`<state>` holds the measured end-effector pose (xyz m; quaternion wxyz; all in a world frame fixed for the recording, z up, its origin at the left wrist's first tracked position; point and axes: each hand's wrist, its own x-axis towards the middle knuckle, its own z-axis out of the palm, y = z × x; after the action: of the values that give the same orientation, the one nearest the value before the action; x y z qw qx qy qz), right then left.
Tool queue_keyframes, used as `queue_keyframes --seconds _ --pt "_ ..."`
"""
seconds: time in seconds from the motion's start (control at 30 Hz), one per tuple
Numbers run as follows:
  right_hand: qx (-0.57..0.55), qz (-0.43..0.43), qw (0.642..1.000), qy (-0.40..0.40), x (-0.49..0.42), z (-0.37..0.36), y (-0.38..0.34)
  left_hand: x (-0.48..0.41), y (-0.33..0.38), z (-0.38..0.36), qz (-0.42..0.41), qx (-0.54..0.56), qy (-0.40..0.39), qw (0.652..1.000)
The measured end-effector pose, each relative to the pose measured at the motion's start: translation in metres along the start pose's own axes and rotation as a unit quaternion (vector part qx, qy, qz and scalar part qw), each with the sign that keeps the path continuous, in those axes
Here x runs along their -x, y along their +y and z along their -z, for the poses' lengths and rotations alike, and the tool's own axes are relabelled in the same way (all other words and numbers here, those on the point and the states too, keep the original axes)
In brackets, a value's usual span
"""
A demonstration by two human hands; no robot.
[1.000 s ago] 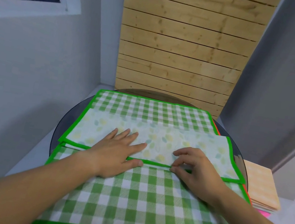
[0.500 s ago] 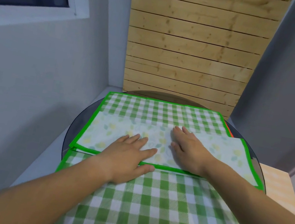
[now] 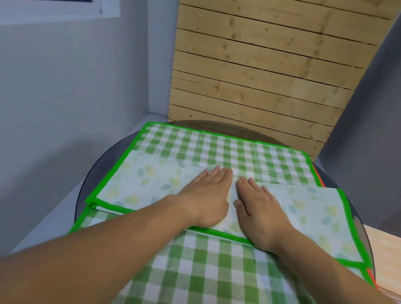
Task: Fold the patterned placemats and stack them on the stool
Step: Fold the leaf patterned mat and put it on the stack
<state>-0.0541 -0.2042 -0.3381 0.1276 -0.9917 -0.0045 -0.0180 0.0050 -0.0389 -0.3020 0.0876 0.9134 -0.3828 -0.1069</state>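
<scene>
Both hands lie flat on the folded placemat, so we judge the step in hand to be pressing down a fold. Our left hand and right hand sit side by side near its middle, almost touching. The fingers are straight and held close together, palms down, pinching nothing.

The folded placemat shows its pale leaf print upward and lies across a green checked placemat spread over the round glass desk. An orange edge peeks out beneath at the right, likely another mat. Low at the right sits a stack of peach striped mats, well apart from our hands. We take it to rest on the stool, though the stool itself is hidden.

Next, we think, the crease wants smoothing outward toward both ends. Another fold with corners matched would follow, since the far edge looks uneven at the right. Only then would we carry it over to that stack.
</scene>
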Motion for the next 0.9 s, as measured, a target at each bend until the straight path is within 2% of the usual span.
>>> queue_keyframes --seconds 0.17,0.37,0.53,0.7,0.77,0.9 --pt "0.001 0.005 1.000 0.006 0.001 0.000 0.000 -0.008 -0.002 -0.014 0.054 0.025 0.000 0.998" --pt "0.003 0.000 1.000 -0.006 0.003 0.005 -0.003 0.012 -0.041 -0.011 0.183 0.010 0.037 0.982" --pt "-0.003 0.001 1.000 -0.008 0.002 0.005 -0.001 0.035 -0.090 0.000 0.292 -0.024 0.042 0.955" --pt "-0.005 0.002 1.000 -0.006 0.003 0.005 -0.001 0.036 -0.095 0.003 0.317 -0.072 0.036 0.945" --pt "-0.004 0.000 1.000 -0.009 0.003 0.006 -0.002 0.031 -0.086 0.002 0.289 -0.083 0.047 0.953" --pt "-0.004 -0.004 1.000 -0.011 0.002 0.006 -0.003 0.019 -0.054 -0.003 0.075 -0.014 0.046 0.996"
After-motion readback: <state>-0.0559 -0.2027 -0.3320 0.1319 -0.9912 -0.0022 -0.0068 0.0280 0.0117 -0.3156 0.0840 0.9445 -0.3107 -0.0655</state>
